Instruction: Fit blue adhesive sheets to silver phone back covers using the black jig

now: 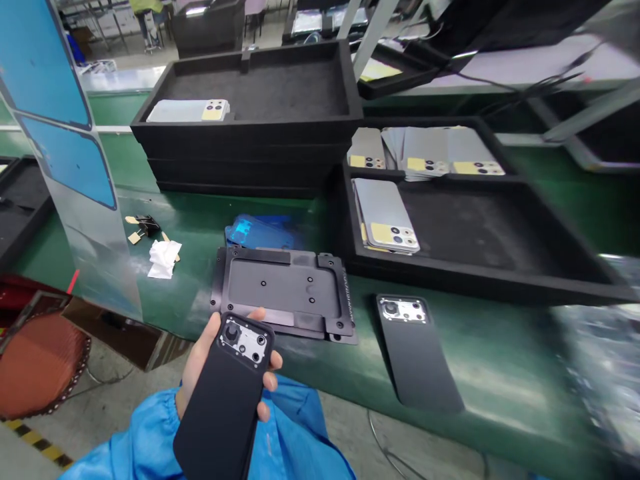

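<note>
I have the left hand, fingers bent around the black phone (right hand unseen); a loose hold could drop it.

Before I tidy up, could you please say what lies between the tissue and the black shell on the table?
In the head view, the fixture lies there, then bare table before the shell.

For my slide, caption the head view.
Left hand holds a dark phone-shaped piece near a black fixture on a green table.
</note>
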A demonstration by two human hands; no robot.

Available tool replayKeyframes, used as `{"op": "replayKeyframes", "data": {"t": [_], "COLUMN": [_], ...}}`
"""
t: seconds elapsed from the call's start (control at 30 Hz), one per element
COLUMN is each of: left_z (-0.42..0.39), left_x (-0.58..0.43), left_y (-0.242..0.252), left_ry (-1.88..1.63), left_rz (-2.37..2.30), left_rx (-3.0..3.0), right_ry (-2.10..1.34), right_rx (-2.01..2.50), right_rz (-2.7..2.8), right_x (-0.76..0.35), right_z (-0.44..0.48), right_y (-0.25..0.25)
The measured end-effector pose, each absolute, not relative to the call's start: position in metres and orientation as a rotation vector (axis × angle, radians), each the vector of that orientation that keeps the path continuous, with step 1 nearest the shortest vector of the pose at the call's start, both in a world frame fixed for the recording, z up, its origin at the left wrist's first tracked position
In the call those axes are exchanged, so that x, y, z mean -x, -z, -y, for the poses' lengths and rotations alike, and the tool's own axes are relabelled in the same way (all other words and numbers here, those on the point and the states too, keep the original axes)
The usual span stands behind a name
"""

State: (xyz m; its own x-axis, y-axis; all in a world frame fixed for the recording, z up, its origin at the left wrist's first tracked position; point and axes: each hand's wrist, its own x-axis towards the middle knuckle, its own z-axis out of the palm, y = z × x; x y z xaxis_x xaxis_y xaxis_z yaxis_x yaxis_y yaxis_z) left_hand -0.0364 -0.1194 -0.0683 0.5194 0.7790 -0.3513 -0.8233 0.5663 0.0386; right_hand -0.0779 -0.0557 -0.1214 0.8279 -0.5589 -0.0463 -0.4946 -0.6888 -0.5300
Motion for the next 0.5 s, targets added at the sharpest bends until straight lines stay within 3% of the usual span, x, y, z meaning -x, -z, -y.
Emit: {"op": "replayKeyframes", "data": {"t": [0.5], "left_z": [0.119], "left_x": [0.038], "left_y": [0.07], "left_ry": [-0.913], "left_rz": [-0.181], "left_rx": [0.237], "right_ry": [-0.287], "right_rx": [2.574], "right_rz": [-0.408], "right_x": [0.088], "right_z": [0.074], "right_y": [0.092]}}
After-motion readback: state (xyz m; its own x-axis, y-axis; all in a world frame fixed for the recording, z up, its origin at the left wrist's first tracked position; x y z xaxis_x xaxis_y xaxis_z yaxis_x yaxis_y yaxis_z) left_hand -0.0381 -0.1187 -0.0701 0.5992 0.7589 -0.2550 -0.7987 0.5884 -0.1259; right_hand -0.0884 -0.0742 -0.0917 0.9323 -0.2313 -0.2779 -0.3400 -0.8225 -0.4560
